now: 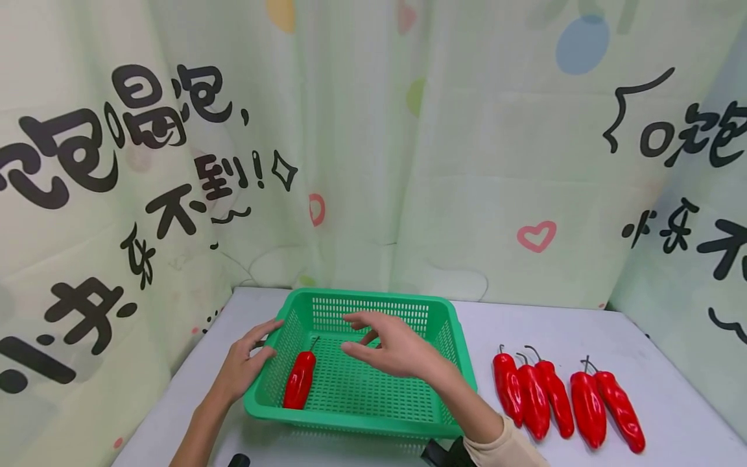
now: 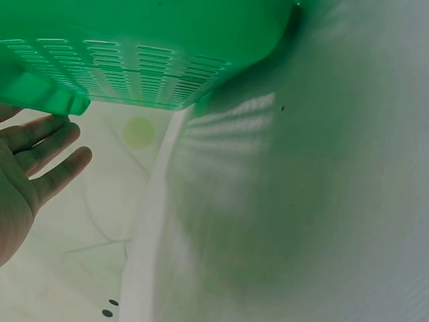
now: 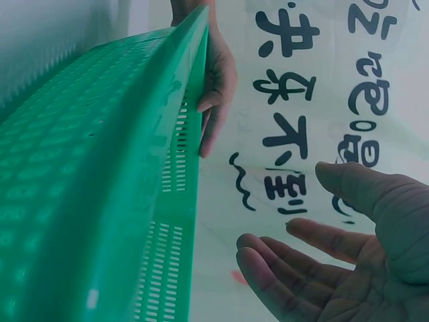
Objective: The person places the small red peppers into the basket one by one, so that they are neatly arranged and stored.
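A green plastic basket (image 1: 373,425) with slotted walls stands on the table, one red chili pepper (image 1: 300,380) lying inside near its left wall. My left hand (image 1: 242,362) touches the basket's left rim; in the left wrist view its fingers (image 2: 57,144) look extended against the rim's edge. Over the basket's middle hovers my right hand (image 1: 392,344), holding nothing. Its thumb and fingers are spread apart in the right wrist view, where the palm (image 3: 348,268) faces the camera. The pepper is hidden in both wrist views.
Several red chili peppers (image 1: 560,399) lie side by side on the white table (image 1: 484,318), right of the basket. A pale green curtain (image 1: 362,162) with black lettering encloses the back and sides. Small black objects (image 1: 446,452) show at the bottom edge by the right wrist.
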Tool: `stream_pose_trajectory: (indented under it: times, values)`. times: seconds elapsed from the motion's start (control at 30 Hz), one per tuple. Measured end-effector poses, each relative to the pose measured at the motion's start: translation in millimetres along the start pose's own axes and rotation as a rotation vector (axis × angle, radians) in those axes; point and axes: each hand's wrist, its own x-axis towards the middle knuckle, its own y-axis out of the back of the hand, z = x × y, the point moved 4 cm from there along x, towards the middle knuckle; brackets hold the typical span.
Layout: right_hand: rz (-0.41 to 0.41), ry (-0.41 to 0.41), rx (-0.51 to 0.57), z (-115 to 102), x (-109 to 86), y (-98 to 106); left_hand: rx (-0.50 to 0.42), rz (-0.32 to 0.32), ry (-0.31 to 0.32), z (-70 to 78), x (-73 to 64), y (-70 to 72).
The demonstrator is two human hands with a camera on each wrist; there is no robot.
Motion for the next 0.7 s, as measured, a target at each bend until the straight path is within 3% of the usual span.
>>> stream_pose_trajectory:
  times: [0.7]
  values:
    - [0.029, 0.010, -0.014, 19.4, -26.2, 5.2, -0.006, 0.009, -0.003, 1.6, 0.7, -0.1]
